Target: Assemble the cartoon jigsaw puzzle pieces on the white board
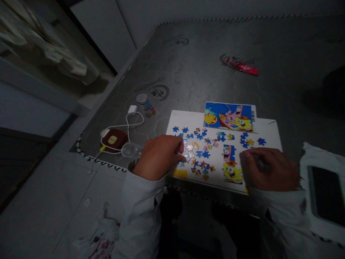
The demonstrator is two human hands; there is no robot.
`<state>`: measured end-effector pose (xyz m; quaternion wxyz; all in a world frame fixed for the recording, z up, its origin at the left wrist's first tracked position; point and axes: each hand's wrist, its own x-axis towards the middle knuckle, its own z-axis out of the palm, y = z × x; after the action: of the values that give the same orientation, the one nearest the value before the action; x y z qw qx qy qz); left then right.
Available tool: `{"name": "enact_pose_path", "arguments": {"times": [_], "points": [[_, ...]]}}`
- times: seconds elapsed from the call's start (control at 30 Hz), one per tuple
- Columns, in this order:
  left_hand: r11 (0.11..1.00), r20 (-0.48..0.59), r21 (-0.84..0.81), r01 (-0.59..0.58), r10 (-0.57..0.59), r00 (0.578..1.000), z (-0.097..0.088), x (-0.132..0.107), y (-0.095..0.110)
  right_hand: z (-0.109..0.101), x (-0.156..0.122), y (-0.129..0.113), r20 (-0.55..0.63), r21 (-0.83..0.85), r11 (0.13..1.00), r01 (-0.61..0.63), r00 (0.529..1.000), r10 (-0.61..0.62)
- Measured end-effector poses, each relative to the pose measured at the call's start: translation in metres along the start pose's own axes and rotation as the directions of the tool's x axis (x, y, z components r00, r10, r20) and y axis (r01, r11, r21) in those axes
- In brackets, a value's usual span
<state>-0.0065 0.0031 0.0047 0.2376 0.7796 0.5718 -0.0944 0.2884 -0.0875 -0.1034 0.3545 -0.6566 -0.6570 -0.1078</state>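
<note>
Two hands [159, 157], one white board [185, 117], one picture card [229, 117], one joined puzzle section [231, 169], over twenty loose pieces [261, 141]. One jar [147, 105], one phone [326, 194], one red packet [242, 67].

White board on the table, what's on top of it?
On the white board lie loose puzzle pieces, a joined puzzle section and, at its far side, a picture card. Anything beneath the card, left hand or right hand is covered.

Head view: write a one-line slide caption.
Left hand over loose jigsaw pieces, right hand beside a joined section, picture card at the far edge of the white board.
</note>
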Motion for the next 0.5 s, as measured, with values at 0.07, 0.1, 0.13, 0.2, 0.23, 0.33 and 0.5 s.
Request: {"name": "enact_pose_path", "arguments": {"times": [0.07,0.1,0.13,0.2,0.23,0.33,0.5], "points": [[1.000,0.009,-0.016,0.016,-0.016,1.000,-0.001,0.000,-0.002,0.001,0.001,0.003,-0.017,-0.003,0.999,0.038,0.999,-0.038],[1.000,0.014,-0.019,0.019,-0.019,1.000,-0.001,0.000,-0.003,0.002,0.001,0.005,-0.030,-0.005,0.998,0.064,0.998,-0.064],[1.000,0.019,-0.021,0.021,-0.021,1.000,-0.001,0.000,-0.003,0.003,0.002,0.007,-0.044,-0.009,0.996,0.088,0.995,-0.088],[0.999,0.019,-0.020,0.031,-0.030,0.999,-0.002,-0.001,-0.003,0.004,0.002,0.011,-0.051,-0.019,0.992,0.126,0.991,-0.127],[0.999,0.012,-0.016,0.033,-0.033,0.999,-0.002,-0.001,-0.001,0.004,0.002,0.013,-0.045,-0.021,0.990,0.137,0.989,-0.137],[0.999,-0.008,0.016,0.034,-0.034,0.999,0.000,0.001,0.003,0.005,0.001,0.014,-0.059,-0.021,0.989,0.149,0.987,-0.150],[0.999,0.015,0.036,0.015,-0.015,1.000,0.003,0.001,0.004,0.004,-0.001,0.006,-0.065,0.002,0.998,0.056,0.996,-0.056]]}}
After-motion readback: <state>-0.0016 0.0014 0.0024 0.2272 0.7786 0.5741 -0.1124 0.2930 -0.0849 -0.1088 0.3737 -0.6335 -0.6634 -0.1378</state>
